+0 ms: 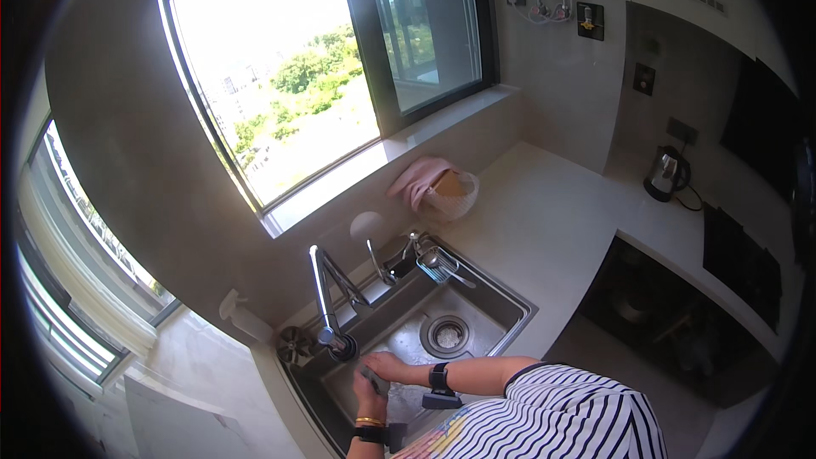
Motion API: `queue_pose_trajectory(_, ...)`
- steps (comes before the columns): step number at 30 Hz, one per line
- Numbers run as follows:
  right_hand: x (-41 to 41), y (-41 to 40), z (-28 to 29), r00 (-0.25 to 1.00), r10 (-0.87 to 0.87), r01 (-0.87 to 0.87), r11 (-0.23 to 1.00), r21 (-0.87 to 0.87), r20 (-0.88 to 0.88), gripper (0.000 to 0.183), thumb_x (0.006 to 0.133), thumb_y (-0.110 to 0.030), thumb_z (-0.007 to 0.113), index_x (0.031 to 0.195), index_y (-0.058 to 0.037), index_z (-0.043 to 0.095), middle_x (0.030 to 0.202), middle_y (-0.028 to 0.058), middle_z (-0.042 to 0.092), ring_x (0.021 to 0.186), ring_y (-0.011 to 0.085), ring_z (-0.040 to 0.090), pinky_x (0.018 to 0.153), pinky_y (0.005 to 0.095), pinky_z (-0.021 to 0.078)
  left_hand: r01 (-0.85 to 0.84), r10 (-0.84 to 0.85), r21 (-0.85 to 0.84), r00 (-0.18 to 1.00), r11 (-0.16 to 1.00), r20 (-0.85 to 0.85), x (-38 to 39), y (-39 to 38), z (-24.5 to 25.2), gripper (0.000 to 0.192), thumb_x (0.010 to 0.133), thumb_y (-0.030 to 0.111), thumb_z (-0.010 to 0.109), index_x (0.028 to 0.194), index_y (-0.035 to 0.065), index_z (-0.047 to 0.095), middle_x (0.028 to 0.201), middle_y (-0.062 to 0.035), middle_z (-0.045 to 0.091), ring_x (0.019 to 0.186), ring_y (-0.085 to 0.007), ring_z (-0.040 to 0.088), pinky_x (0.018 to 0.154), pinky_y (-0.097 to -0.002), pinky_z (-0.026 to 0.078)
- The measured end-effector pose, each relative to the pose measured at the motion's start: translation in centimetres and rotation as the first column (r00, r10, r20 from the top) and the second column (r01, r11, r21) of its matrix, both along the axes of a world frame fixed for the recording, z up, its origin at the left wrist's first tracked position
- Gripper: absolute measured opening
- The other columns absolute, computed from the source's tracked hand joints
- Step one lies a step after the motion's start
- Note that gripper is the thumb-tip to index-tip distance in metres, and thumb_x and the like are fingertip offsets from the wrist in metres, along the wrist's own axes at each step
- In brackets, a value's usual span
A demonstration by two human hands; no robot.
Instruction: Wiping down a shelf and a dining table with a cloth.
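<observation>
Both hands meet over the left part of a stainless steel sink [503, 306], just in front of the base of a chrome faucet [322, 299]. My left hand [366, 390] grips a small grey item [377, 384], perhaps a cloth or a sponge; its exact kind is too blurred to tell. From the other side my right hand [384, 367] presses against the same item, its fingers partly hidden. The sink's wet floor shows beneath them, and a round drain with a strainer [449, 335] lies to the right of the hands.
A wire caddy [437, 262] with a ladle hangs at the sink's back right corner. Behind stands a basket [462, 201] with a pink cloth [421, 180]. A white spray bottle [245, 319] is at left. An electric kettle [665, 173] stands far right, beyond the countertop [548, 204].
</observation>
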State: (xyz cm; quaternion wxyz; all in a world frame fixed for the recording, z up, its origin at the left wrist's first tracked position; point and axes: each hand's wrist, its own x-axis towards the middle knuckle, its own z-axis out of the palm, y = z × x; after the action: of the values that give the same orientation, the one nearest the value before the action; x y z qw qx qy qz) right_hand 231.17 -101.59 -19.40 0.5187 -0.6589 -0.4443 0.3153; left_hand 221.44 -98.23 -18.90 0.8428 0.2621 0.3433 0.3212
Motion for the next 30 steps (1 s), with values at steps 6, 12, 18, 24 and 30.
queue_pose_trajectory(6, 1.4, 0.0, 2.9, 0.853, -0.237, 0.131, 0.96, -0.249, -0.464, 0.035, 0.092, -0.034, 0.052, 0.108, -0.0044, 0.061, 0.093, 0.0043, 0.064, 0.084, 0.015, 0.059, 0.076, 0.0311, 0.048, 0.014, -0.02, 0.182, 0.999, 0.983, 0.03, -1.1, 0.0, -0.1, 0.038, 0.096, 0.04, 0.039, 0.115, 0.0101, 0.053, 0.113, -0.0068, 0.059, 0.105, -0.0227, 0.057, 0.089, -0.0408, 0.048)
queue_pose_trajectory(12, 1.1, -2.3, 5.3, 0.902, 0.038, -0.151, 0.961, 0.232, 0.429, 0.047, 0.091, -0.034, 0.053, 0.122, -0.0001, 0.045, 0.119, 0.022, 0.052, 0.105, 0.0396, 0.054, 0.088, 0.0437, 0.0455, 0.325, -0.296, -0.067, 0.915, 0.943, 0.276, -1.2, -0.8, 4.1, 0.054, 0.094, 0.059, 0.032, 0.117, 0.015, 0.053, 0.115, -0.0039, 0.058, 0.102, -0.0199, 0.057, 0.086, -0.0386, 0.046)
queue_pose_trajectory(18, 0.5, -3.6, 7.4, 0.91, 0.196, -0.165, 0.98, -0.114, 0.365, 0.047, 0.093, -0.046, 0.046, 0.117, -0.0056, 0.042, 0.106, 0.025, 0.059, 0.095, 0.0441, 0.058, 0.08, 0.051, 0.0466, 0.258, -0.197, -0.17, 0.931, 0.951, 0.309, -1.9, 1.3, 3.1, 0.049, 0.092, 0.06, 0.038, 0.105, 0.0181, 0.058, 0.1, 0.0027, 0.064, 0.088, -0.0125, 0.063, 0.073, -0.0293, 0.053)
queue_pose_trajectory(24, 0.1, -2.6, 6.0, 0.953, 0.112, -0.069, 0.985, -0.159, 0.283, 0.046, 0.094, -0.049, 0.04, 0.109, -0.0055, 0.047, 0.099, 0.025, 0.062, 0.089, 0.0462, 0.059, 0.077, 0.0531, 0.0462, 0.002, -0.002, -0.111, 1.0, 0.994, 0.006, -0.2, -0.3, 4.3, 0.037, 0.094, 0.051, 0.045, 0.099, 0.017, 0.058, 0.09, 0.0041, 0.065, 0.075, -0.0121, 0.064, 0.062, -0.027, 0.053)
queue_pose_trajectory(30, 2.4, -0.1, 1.1, 0.994, 0.033, -0.033, 0.999, -0.001, -0.1, 0.048, 0.095, -0.049, 0.042, 0.101, -0.0053, 0.059, 0.077, 0.0104, 0.059, 0.06, 0.0269, 0.058, 0.053, 0.0387, 0.0456, 0.106, -0.106, 0.014, 0.994, 0.994, 0.016, -1.2, 0.2, 2.6, 0.033, 0.095, 0.042, 0.048, 0.108, 0.0119, 0.056, 0.089, 0.0008, 0.062, 0.076, -0.0142, 0.063, 0.067, -0.0271, 0.053)
